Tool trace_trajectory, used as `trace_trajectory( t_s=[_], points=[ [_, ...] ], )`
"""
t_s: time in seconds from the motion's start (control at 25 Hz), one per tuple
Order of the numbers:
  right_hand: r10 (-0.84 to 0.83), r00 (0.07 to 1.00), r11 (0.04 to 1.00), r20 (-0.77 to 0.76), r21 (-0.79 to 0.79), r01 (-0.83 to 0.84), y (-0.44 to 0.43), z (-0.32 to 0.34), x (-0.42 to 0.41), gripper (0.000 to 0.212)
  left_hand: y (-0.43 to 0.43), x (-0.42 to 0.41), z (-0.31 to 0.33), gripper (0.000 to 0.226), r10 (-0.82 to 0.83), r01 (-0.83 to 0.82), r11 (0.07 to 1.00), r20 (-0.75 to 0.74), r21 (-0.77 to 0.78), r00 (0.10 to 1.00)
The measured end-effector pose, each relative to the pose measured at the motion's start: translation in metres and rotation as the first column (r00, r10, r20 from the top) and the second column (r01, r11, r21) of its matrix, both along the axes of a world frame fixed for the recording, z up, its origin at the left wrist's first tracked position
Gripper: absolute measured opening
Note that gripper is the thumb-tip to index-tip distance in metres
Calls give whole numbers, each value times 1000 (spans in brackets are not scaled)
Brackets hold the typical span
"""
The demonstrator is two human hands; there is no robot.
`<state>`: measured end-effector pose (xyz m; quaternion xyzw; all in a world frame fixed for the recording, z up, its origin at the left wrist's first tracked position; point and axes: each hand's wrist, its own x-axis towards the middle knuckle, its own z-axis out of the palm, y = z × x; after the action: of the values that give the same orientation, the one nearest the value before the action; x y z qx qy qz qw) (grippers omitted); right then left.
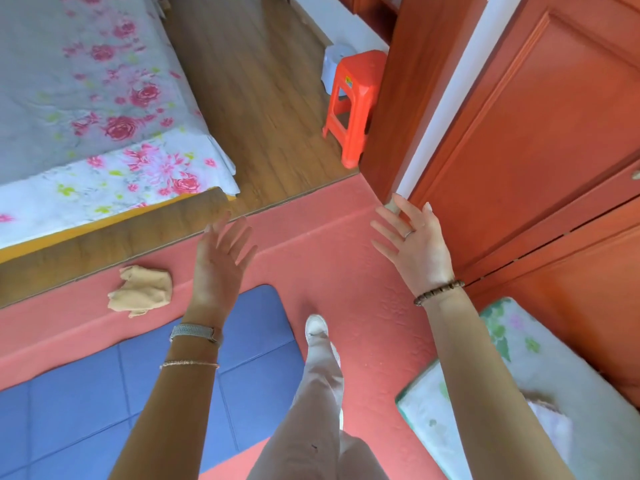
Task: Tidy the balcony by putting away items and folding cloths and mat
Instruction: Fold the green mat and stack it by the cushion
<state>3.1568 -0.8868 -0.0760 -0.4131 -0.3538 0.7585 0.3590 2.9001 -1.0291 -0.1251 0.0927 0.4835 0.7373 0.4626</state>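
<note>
My left hand (pixel 218 265) hangs in the air with fingers spread, holding nothing, above the edge of a blue padded mat (pixel 104 393). My right hand (pixel 412 244) is also spread and holds nothing, near the corner of an orange-red door frame (pixel 391 133). A crumpled beige cloth (pixel 143 292) lies on the pink floor mat (pixel 346 244), left of my left hand. A white floral cushion (pixel 540 368) lies at the lower right, under my right forearm.
A wooden step (pixel 104 244) borders the pink mat, with a flowered bed (pixel 86 109) behind it. A red plastic stool (pixel 353 105) stands on the wooden floor by the door frame. An orange-red wooden door (pixel 536 133) stands at the right. My leg and white shoe (pixel 317 329) rest on the pink mat.
</note>
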Motion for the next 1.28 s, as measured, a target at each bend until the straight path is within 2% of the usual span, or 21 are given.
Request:
trace_trajectory(
  t_s=[0.52,0.84,1.04,1.28],
  points=[
    [273,962,962,26,13,-273,203,24,-161,49,172,-111,8,46,162,-164,985,38,47,986],
    [420,907,908,22,-25,-419,272,21,-258,48,221,-168,10,49,254,-254,967,6,9,967],
    [546,837,837,36,-54,-544,325,10,-319,47,255,-198,1,49,405,-404,914,16,-41,914],
    [677,722,735,144,-71,-675,394,9,-394,46,305,-236,3,49,617,-617,787,42,-1,786]
  ],
)
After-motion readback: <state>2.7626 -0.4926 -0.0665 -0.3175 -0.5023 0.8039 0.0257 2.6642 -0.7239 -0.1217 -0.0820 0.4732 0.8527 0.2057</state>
